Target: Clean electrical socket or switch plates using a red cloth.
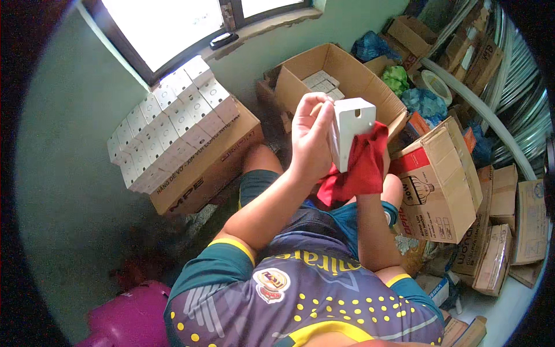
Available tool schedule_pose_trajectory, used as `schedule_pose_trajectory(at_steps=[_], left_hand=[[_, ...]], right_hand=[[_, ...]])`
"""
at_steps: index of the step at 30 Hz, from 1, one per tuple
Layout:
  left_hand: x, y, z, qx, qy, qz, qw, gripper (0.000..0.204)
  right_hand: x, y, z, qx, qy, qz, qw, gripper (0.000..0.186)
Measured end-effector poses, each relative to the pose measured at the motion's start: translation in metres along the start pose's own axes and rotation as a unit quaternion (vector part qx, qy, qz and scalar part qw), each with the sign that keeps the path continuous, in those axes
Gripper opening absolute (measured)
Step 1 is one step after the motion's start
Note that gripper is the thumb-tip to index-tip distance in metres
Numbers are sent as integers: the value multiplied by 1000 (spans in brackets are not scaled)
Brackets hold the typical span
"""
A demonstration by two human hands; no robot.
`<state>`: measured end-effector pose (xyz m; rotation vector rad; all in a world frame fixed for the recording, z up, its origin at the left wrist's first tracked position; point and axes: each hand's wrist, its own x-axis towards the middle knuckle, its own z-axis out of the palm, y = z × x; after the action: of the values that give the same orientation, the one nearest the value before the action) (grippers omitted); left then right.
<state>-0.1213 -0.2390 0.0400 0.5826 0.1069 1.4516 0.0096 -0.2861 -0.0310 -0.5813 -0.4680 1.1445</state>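
Note:
A small white box point(354, 133) with a rounded notch in its top end is held up in front of me, tilted. My left hand point(312, 130) grips its left edge, thumb and fingers closed near the upper corner. A red cloth point(361, 168) drapes over my right hand and presses against the lower right side of the box. That cloth hides most of my right hand point(369, 195), which is closed around it; only the wrist side shows plainly below the fabric.
At left, several white boxes point(173, 113) are stacked in rows on a cardboard carton point(202, 173). An open carton point(370, 81) ahead holds more white boxes. Another carton point(439, 185) stands at right, near coiled clear tubing point(511, 87). A purple gas cylinder point(130, 315) sits lower left.

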Motion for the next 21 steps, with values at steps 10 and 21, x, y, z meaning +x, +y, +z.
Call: schedule_pose_trajectory(at_steps=[10, 21], left_hand=[[-7, 42, -15, 226, -123, -41, 966, 88], [-46, 260, -123, 389, 229, 232, 862, 38]], right_hand=[[7, -12, 50, -400, -115, -211, 884, 51], [91, -176, -102, -351, 98, -320, 875, 49]])
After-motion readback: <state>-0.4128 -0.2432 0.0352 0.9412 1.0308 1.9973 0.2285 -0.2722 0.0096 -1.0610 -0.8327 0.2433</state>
